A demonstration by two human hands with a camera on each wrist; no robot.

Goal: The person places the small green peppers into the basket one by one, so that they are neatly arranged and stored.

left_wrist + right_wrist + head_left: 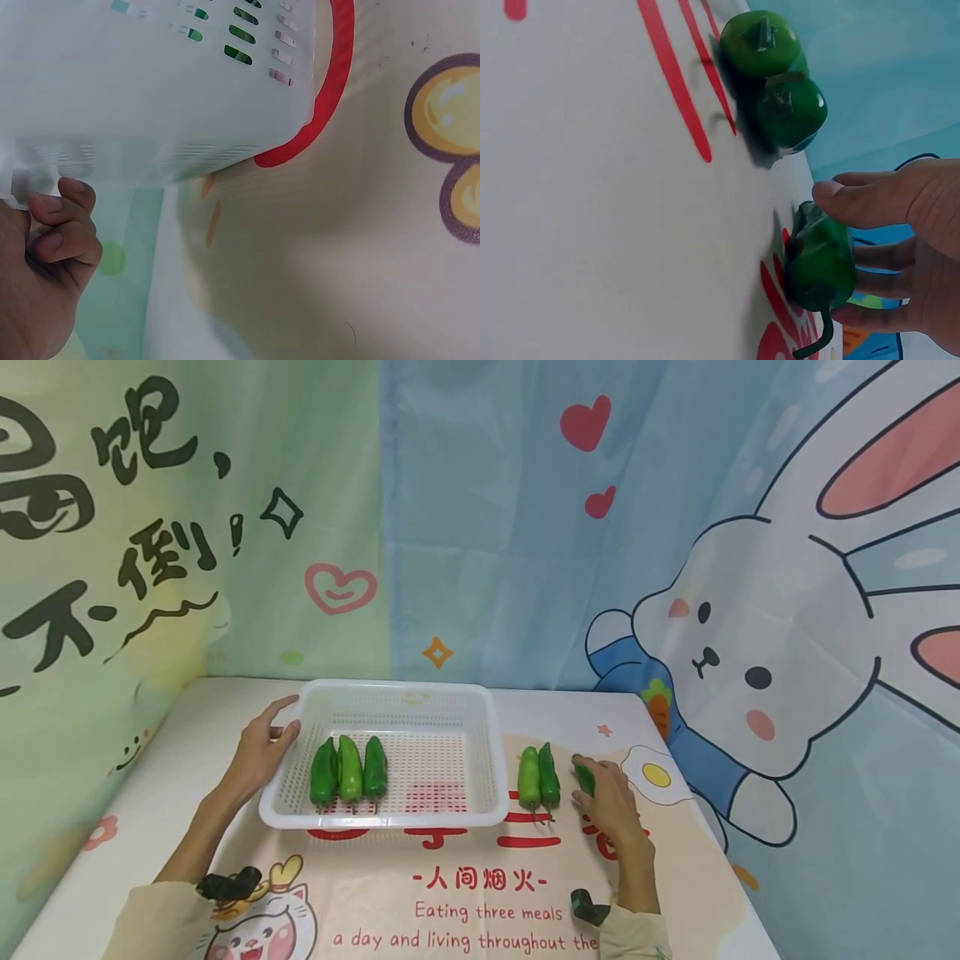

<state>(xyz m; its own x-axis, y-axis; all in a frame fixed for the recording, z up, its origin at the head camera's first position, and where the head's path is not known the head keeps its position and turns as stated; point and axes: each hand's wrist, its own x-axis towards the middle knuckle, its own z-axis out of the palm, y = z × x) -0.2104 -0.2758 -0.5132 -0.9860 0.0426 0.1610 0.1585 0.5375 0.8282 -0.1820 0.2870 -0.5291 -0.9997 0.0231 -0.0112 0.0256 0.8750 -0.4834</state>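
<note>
A white plastic basket (450, 820) stands on the table with three green peppers (349, 768) lying side by side in its left part. My left hand (264, 750) holds the basket's left rim; in the left wrist view its curled fingers (64, 240) are beside the basket wall. To the right of the basket, two more green peppers (528, 777) lie close together on the table. My right hand (611, 797) is around a single green pepper (821, 262), thumb on one side and fairly straight fingers on the other. This pepper rests on the table, partly hidden by the hand in the head view.
A printed cloth (480, 893) with red lettering and cartoon figures covers the table (187, 727). Behind the table hangs a curtain (480, 527) with a large rabbit drawing. The basket's back edge is close to this curtain.
</note>
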